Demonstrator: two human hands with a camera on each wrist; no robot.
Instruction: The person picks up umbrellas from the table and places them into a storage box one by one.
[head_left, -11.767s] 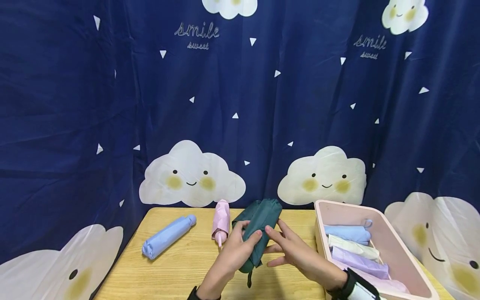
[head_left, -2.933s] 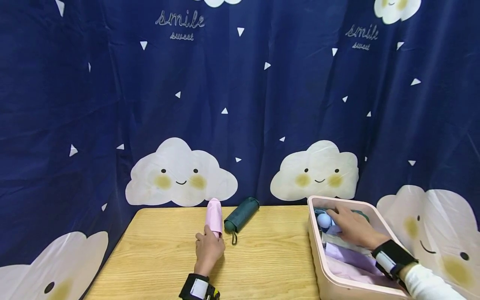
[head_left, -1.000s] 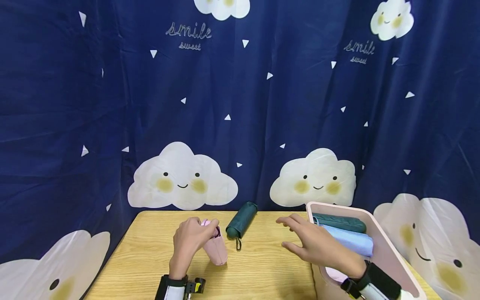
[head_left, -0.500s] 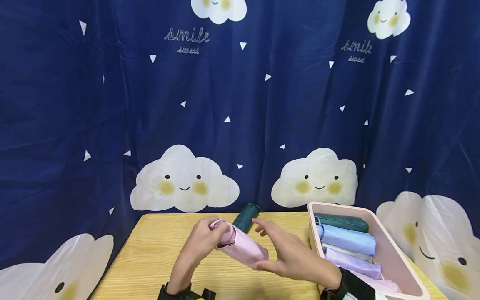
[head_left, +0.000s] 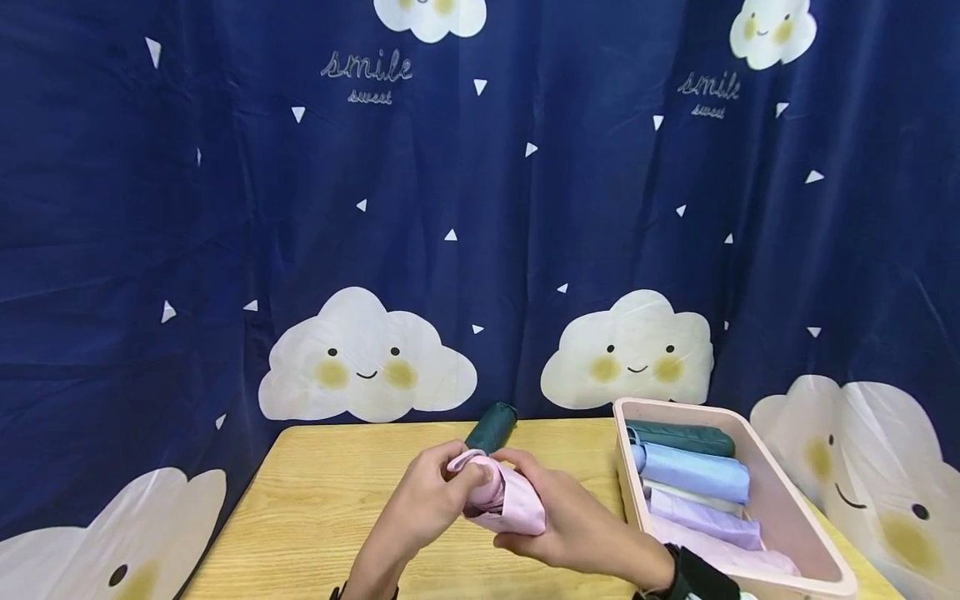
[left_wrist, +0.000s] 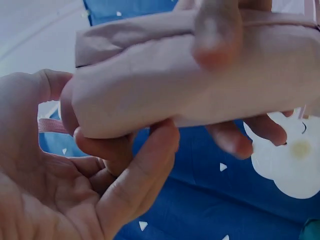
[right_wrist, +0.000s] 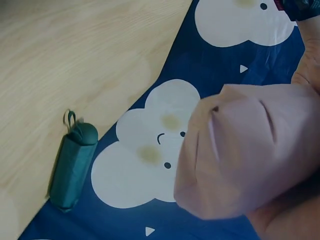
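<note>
A folded pink umbrella [head_left: 517,507] in its sleeve is held between both hands above the table. My left hand [head_left: 431,500] pinches its handle end, thumb on the knob and fingers beneath, as the left wrist view shows on the umbrella [left_wrist: 150,80]. My right hand [head_left: 573,521] grips the sleeve's body from the far side. In the right wrist view the closed end of the pink umbrella [right_wrist: 250,150] fills the right. A folded dark green umbrella [head_left: 492,427] lies on the table behind the hands, its wrist loop [right_wrist: 70,118] visible in the right wrist view.
At the right stands a pale pink bin [head_left: 813,533]. Inside lie a green umbrella [head_left: 682,439], a light blue one [head_left: 693,471], a lilac one [head_left: 701,512] and other pale ones. A dark blue cloud-print curtain [head_left: 420,250] hangs behind the wooden table [head_left: 322,475].
The pink umbrella was lifted off the table by my left hand and turned; my right hand came from the bin and took hold. Earlier, a green and a light blue umbrella went into the bin.
</note>
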